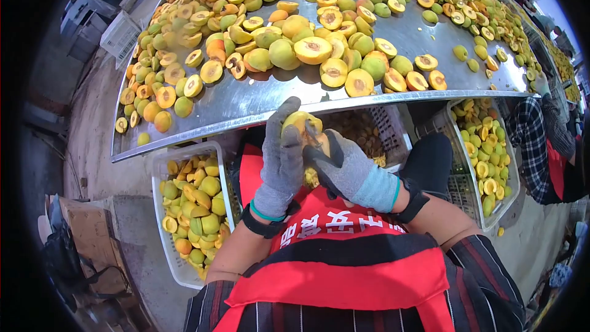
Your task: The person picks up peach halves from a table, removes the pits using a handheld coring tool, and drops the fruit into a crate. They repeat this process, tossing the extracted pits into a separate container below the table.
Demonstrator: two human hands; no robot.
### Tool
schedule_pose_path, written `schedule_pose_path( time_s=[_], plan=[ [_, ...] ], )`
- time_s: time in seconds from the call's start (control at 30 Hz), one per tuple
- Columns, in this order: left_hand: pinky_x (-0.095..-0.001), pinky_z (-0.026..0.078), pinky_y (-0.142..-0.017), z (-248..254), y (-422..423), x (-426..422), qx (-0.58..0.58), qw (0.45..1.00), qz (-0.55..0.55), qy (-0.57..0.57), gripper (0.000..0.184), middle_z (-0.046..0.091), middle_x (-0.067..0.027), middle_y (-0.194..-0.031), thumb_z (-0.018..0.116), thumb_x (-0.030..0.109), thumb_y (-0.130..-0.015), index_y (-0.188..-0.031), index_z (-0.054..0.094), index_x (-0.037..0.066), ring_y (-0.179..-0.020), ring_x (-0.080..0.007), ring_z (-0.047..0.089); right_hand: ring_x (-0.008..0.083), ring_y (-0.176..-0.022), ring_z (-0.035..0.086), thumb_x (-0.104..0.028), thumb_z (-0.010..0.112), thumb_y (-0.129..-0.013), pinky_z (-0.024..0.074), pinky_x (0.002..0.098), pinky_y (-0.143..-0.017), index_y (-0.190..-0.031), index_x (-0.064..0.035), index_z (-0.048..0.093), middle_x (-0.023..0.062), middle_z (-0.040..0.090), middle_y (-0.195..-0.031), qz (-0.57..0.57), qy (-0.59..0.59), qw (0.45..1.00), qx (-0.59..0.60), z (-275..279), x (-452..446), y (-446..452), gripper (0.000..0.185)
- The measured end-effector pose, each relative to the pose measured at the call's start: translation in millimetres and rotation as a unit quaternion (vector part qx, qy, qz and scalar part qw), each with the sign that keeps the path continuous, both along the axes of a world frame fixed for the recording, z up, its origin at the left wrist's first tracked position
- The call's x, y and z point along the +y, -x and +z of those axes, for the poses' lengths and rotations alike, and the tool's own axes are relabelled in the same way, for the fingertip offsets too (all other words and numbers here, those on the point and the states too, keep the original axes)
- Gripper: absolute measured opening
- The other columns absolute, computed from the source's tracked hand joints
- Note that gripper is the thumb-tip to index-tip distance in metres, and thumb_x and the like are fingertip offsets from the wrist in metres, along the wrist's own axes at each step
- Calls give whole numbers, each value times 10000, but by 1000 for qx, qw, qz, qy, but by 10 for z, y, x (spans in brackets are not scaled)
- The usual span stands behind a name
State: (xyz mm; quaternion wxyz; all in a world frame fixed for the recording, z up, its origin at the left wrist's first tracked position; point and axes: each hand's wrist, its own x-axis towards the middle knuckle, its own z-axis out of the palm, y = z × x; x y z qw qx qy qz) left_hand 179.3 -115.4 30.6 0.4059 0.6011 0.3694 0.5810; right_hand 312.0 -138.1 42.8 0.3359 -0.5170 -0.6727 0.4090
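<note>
We hold a yellow fruit (297, 120) in our left hand (278, 169), fingers curled round its left side, near the desk (233, 124). Our right hand (351, 169) closes in from its right; we cannot tell what that grips, nor the fruit's long axis.

The head view looked forward and steeply down from the wearer's head, wide and dark-cornered: apron (344, 286) close at bottom centre, left hand (279, 163) and right hand (356, 172) near mid-frame, table (402, 40) farther, across the top.
</note>
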Motion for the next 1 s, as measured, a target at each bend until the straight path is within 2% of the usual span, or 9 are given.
schedule_pose_path(
  time_s=[0.1,0.2,0.33,0.43,0.5,0.6,0.73,0.9,1.0],
  plan=[
    [-300,411,-896,-33,71,31,29,999,14,40,496,508,-151,-1173,378,371,-942,-1197,442,-50,-1037,-191,510,337,-635,581,-208,545,-846,456,407,-569,-977,17,472,180,566,-695,1,-51,997,52,57,-17,23,270],
    [-296,420,-877,5,112,58,-4,999,-9,49,446,538,-150,-1127,365,318,-946,-1164,470,-57,-1006,-188,527,344,-696,591,-194,569,-810,471,410,-596,-981,12,466,216,566,-780,61,29,979,-193,287,26,-59,287],
    [-290,422,-873,96,111,27,1,995,-21,94,469,535,-132,-1107,364,346,-947,-1174,463,-52,-1003,-167,521,371,-653,578,-201,576,-805,469,408,-551,-998,8,450,224,550,-711,81,-20,981,-175,101,34,-64,311],
    [-289,421,-875,174,84,54,-29,998,-39,48,491,523,-125,-1117,364,366,-946,-1191,448,-50,-1012,-162,514,320,-513,575,-290,564,-847,461,412,-477,-887,-3,459,189,581,-673,-2,-116,993,0,76,-28,3,308],
    [-289,420,-876,164,66,61,-38,997,-36,50,505,517,-126,-1127,361,379,-945,-1197,441,-51,-1015,-162,512,201,-453,543,-300,569,-856,440,345,-432,-890,-16,460,122,556,-631,-8,217,940,262,286,-50,15,306],
    [-292,418,-879,119,82,72,-23,998,-34,42,521,507,-132,-1147,361,395,-943,-1205,434,-50,-1025,-168,508,105,-417,474,-292,557,-872,409,289,-395,-903,-28,465,65,505,-593,-11,236,933,272,260,-47,-6,281],
    [-303,417,-882,80,70,61,71,997,-12,-30,512,507,-149,-1164,377,386,-940,-1208,433,-47,-1023,-191,516,197,-482,543,-261,547,-869,446,338,-464,-919,-15,470,117,538,-641,-8,158,978,133,192,-1,-48,262],
    [-308,426,-866,62,49,27,87,996,9,-13,467,524,-159,-1144,392,346,-935,-1187,445,-43,-1002,-206,531,411,-806,562,-220,536,-832,461,439,-674,-920,5,497,237,568,-852,31,47,998,-21,140,8,-18,245],
    [-307,435,-846,19,59,42,76,997,13,-13,442,542,-161,-1107,379,332,-938,-1157,466,-43,-980,-202,542,279,-727,599,-224,556,-844,461,360,-604,-963,8,499,189,574,-792,19,-7,997,74,-67,-16,28,267]
  ],
)
